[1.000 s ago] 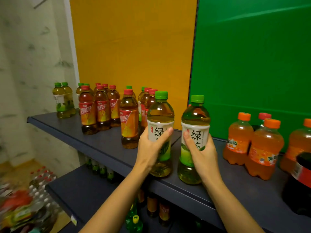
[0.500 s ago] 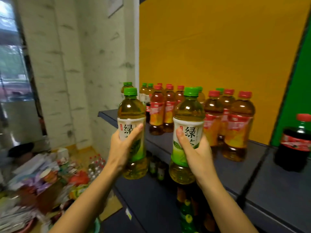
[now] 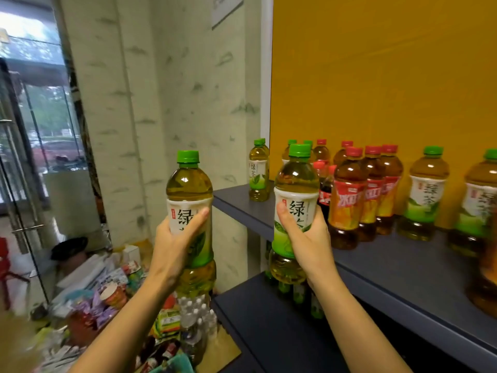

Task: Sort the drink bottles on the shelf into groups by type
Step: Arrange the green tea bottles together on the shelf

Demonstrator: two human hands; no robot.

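Observation:
My left hand (image 3: 176, 242) grips a green-capped green tea bottle (image 3: 189, 184) held in the air, left of the shelf's end. My right hand (image 3: 309, 238) grips a second green tea bottle (image 3: 295, 184) in front of the upper shelf (image 3: 390, 265). On that shelf stand green tea bottles at the far left corner (image 3: 258, 170), red-capped iced tea bottles (image 3: 347, 200) in a cluster, a dark cola bottle (image 3: 324, 189) partly hidden behind my right bottle, and two more green tea bottles (image 3: 426, 195) to the right.
A lower shelf (image 3: 258, 319) holds small green bottles under the upper one. Clutter of packets, boxes and water bottles (image 3: 193, 313) covers the floor at left. A marbled wall (image 3: 161, 103) and glass door (image 3: 32, 130) stand left; a yellow panel backs the shelf.
Both hands have carried their green tea bottles leftward along the shelf; the view has swung left, and the left bottle now hangs past the shelf's left end.

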